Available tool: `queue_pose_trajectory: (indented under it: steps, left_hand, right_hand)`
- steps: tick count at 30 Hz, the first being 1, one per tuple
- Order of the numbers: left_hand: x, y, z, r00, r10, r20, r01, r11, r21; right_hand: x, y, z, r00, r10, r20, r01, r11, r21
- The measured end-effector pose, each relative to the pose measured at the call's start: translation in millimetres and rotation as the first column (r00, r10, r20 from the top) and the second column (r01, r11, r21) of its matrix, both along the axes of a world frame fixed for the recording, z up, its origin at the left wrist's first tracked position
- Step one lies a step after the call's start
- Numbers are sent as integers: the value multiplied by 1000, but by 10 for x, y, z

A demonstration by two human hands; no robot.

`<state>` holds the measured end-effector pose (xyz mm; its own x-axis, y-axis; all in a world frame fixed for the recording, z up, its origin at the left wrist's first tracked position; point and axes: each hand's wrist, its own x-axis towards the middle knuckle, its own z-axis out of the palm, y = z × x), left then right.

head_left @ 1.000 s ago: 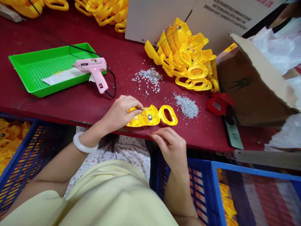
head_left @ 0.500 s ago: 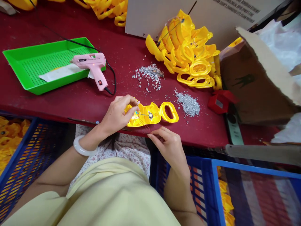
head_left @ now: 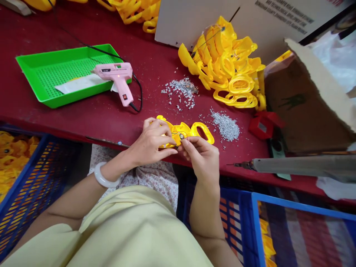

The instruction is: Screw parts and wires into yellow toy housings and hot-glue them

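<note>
Yellow casing (head_left: 187, 128) lies on tbl. (head_left: 111, 124) by L hand (head_left: 154, 141) & R hand (head_left: 204, 156).

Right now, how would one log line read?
left hand: loosely open over yellow plastic shell; right hand: pinched at shell's near edge, contents unclear; nearby: pink plastic glue gun beside green plastic tray

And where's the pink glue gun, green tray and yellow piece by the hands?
Pink glue gun (head_left: 119, 77), head view: where handle meets body.
Green tray (head_left: 78, 95), head view: near wall.
Yellow piece (head_left: 186, 128), head view: inner surface.
</note>
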<state>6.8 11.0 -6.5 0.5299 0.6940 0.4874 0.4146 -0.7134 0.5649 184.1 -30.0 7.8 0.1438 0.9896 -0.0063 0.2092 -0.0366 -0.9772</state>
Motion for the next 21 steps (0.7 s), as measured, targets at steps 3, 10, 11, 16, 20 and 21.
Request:
queue_pose_trajectory:
  steps: [3,10,11,16,20,21]
  left_hand:
    - [19,-9,-20,999,17,28,-17,1000,10]
    - [54,-30,-38,996,77,34,-77,997,12]
    - [60,-34,-47,997,75,33,-76,997,32]
    - [87,-68,-108,996,79,50,-85,988,130]
    - [110,-111,-178,992,107,64,-117,977,178]
    - [117,-123,-198,991,113,67,-124,973,195]
  right_hand:
    - [-10,-14,-7,999,33,25,-34,999,21]
    - [29,-40,33,940,77,332,-110,991,80]
    - [30,-43,47,922,89,377,-129,988,82]
    - [52,-34,102,846,108,522,-177,981,84]
    - [206,54,70,818,-88,569,-10,986,167]
    - [264,87,47,792,-160,589,48,978,201]
